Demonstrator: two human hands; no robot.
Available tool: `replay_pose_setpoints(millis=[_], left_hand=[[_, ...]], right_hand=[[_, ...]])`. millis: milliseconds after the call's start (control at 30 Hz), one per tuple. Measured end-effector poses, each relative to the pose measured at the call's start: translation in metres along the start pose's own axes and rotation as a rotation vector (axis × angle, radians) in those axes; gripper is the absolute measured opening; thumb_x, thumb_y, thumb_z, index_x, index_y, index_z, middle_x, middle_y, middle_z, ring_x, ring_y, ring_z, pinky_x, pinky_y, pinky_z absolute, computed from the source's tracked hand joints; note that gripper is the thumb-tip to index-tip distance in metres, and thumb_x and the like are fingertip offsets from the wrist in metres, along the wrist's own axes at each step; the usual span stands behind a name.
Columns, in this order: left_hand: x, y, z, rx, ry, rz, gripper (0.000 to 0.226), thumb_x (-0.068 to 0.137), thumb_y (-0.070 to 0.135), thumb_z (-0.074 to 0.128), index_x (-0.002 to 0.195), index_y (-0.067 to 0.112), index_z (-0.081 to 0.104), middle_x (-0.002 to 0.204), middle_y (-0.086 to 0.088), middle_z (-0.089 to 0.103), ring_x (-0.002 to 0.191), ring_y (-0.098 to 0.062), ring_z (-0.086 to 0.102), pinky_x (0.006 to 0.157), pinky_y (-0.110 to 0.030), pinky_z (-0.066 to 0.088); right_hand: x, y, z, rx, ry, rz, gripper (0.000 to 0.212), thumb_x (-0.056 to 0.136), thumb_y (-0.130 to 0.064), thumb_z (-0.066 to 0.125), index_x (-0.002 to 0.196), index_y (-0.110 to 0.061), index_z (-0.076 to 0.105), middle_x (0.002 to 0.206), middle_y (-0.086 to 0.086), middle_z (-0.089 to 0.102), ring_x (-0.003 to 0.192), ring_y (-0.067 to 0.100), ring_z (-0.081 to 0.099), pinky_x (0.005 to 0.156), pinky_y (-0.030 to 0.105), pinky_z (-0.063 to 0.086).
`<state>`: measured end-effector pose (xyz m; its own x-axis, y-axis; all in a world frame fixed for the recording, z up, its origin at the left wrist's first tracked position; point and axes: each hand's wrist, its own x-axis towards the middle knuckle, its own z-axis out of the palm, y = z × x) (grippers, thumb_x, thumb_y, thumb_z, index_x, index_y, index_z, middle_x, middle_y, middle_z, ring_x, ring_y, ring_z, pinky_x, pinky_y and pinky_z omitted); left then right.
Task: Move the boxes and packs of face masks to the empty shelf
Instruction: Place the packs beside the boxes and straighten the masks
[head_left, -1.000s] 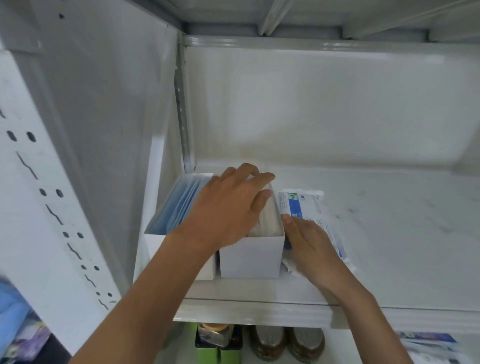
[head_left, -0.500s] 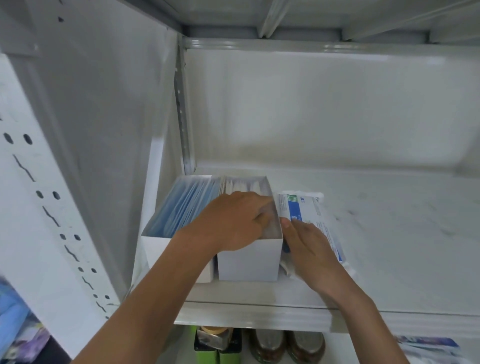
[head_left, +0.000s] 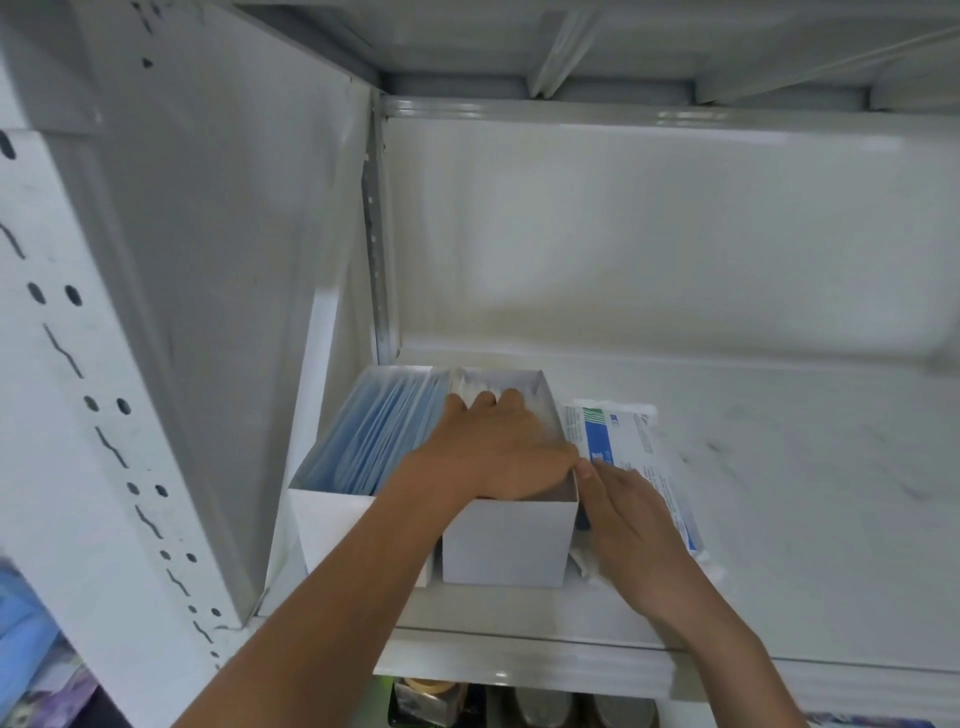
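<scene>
Two open white boxes stand side by side at the left end of the white shelf. The left box holds blue face masks and the right box holds white ones. My left hand lies palm down on the masks inside the right box, fingers pointing to the back. A flat pack of masks with a blue and green label lies just right of that box. My right hand rests flat on the pack's near half, its thumb side against the box wall.
A perforated white upright and the cabinet's side wall close off the left. Jars and green containers stand on the shelf below, under the front lip. Blue fabric shows at the lower left.
My left hand has slid back and sunk flatter onto the masks in the right box. My right hand has shifted slightly, staying on the pack beside the box.
</scene>
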<state>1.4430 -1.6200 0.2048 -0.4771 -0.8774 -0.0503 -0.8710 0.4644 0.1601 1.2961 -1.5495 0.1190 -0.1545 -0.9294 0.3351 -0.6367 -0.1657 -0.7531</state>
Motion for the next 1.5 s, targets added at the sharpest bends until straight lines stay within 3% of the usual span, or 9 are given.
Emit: replay_pose_setpoints(millis=[400, 567, 700, 867, 967, 1100, 1267, 1367, 1500], left_hand=[[0.001, -0.005, 0.001, -0.304, 0.095, 0.075, 0.039, 0.095, 0.059, 0.051, 0.069, 0.031, 0.059, 0.074, 0.012, 0.064, 0.074, -0.008, 0.060, 0.091, -0.039, 0.045], [-0.016, -0.005, 0.003, -0.077, 0.258, 0.074, 0.043, 0.102, 0.051, 0.036, 0.135, 0.027, 0.049, 0.140, -0.002, 0.054, 0.134, -0.025, 0.048, 0.124, -0.057, -0.004], [-0.026, -0.007, -0.001, -0.106, 0.187, 0.107, 0.028, 0.107, 0.048, 0.028, 0.097, 0.035, 0.049, 0.101, 0.005, 0.065, 0.103, -0.018, 0.061, 0.123, -0.054, 0.016], [-0.039, -0.016, -0.009, -0.065, 0.420, 0.127, 0.047, 0.106, 0.050, 0.029, 0.141, 0.027, 0.050, 0.152, 0.003, 0.049, 0.140, -0.021, 0.045, 0.124, -0.050, 0.019], [-0.060, -0.042, -0.011, -0.105, 0.482, 0.077, 0.041, 0.104, 0.048, 0.038, 0.134, 0.028, 0.057, 0.139, 0.006, 0.059, 0.121, -0.021, 0.060, 0.104, -0.041, 0.046], [-0.076, -0.064, -0.005, -0.221, 0.324, 0.029, 0.043, 0.102, 0.056, 0.032, 0.131, 0.038, 0.058, 0.131, 0.018, 0.059, 0.117, -0.012, 0.058, 0.098, -0.033, 0.047], [-0.077, -0.084, -0.016, -0.420, 0.624, 0.033, 0.028, 0.099, 0.044, 0.046, 0.122, 0.040, 0.060, 0.121, 0.015, 0.062, 0.108, -0.013, 0.063, 0.092, -0.043, 0.054], [-0.073, -0.099, -0.026, -0.196, 0.303, -0.126, 0.025, 0.094, 0.047, 0.058, 0.118, 0.040, 0.060, 0.119, 0.011, 0.059, 0.107, -0.018, 0.061, 0.094, -0.044, 0.054], [-0.061, -0.093, -0.038, -0.035, 0.078, -0.156, 0.040, 0.089, 0.057, 0.060, 0.121, 0.035, 0.061, 0.122, 0.008, 0.057, 0.104, -0.017, 0.056, 0.089, -0.036, 0.048]], right_hand=[[0.001, 0.001, 0.001, -0.092, 0.005, -0.018, 0.048, 0.094, -0.070, 0.007, 0.073, -0.053, 0.046, 0.080, -0.022, 0.056, 0.097, 0.017, 0.057, 0.100, 0.045, 0.043], [0.001, 0.001, 0.000, -0.074, -0.009, -0.015, 0.044, 0.096, -0.067, 0.010, 0.077, -0.060, 0.049, 0.080, -0.022, 0.060, 0.098, 0.014, 0.054, 0.098, 0.045, 0.042], [-0.001, 0.001, 0.000, -0.055, -0.029, -0.011, 0.049, 0.092, -0.073, 0.007, 0.090, -0.053, 0.052, 0.102, -0.015, 0.066, 0.114, 0.020, 0.053, 0.104, 0.049, 0.038], [-0.003, 0.000, -0.002, -0.030, -0.002, 0.003, 0.045, 0.094, -0.071, 0.015, 0.099, -0.056, 0.057, 0.101, -0.026, 0.063, 0.117, 0.009, 0.050, 0.107, 0.039, 0.036], [-0.002, -0.001, -0.004, -0.109, -0.035, -0.009, 0.039, 0.098, -0.061, 0.014, 0.088, -0.055, 0.052, 0.089, -0.027, 0.059, 0.110, 0.013, 0.052, 0.102, 0.039, 0.039], [-0.003, -0.011, -0.008, -0.073, -0.012, -0.055, 0.042, 0.102, -0.056, 0.019, 0.079, -0.044, 0.052, 0.072, -0.011, 0.060, 0.082, 0.010, 0.057, 0.081, 0.037, 0.045], [-0.007, -0.025, -0.015, 0.148, 0.160, -0.039, 0.030, 0.100, -0.041, 0.052, 0.124, -0.030, 0.067, 0.114, -0.019, 0.070, 0.098, 0.014, 0.069, 0.097, 0.042, 0.052], [-0.004, -0.039, -0.014, 0.161, 0.227, -0.099, 0.027, 0.099, -0.032, 0.059, 0.125, -0.029, 0.067, 0.118, -0.033, 0.063, 0.102, 0.014, 0.069, 0.095, 0.045, 0.054], [-0.002, -0.045, 0.001, 0.191, 0.171, -0.154, 0.026, 0.100, -0.040, 0.055, 0.125, -0.039, 0.060, 0.126, -0.031, 0.058, 0.123, -0.009, 0.049, 0.102, 0.016, 0.038]])
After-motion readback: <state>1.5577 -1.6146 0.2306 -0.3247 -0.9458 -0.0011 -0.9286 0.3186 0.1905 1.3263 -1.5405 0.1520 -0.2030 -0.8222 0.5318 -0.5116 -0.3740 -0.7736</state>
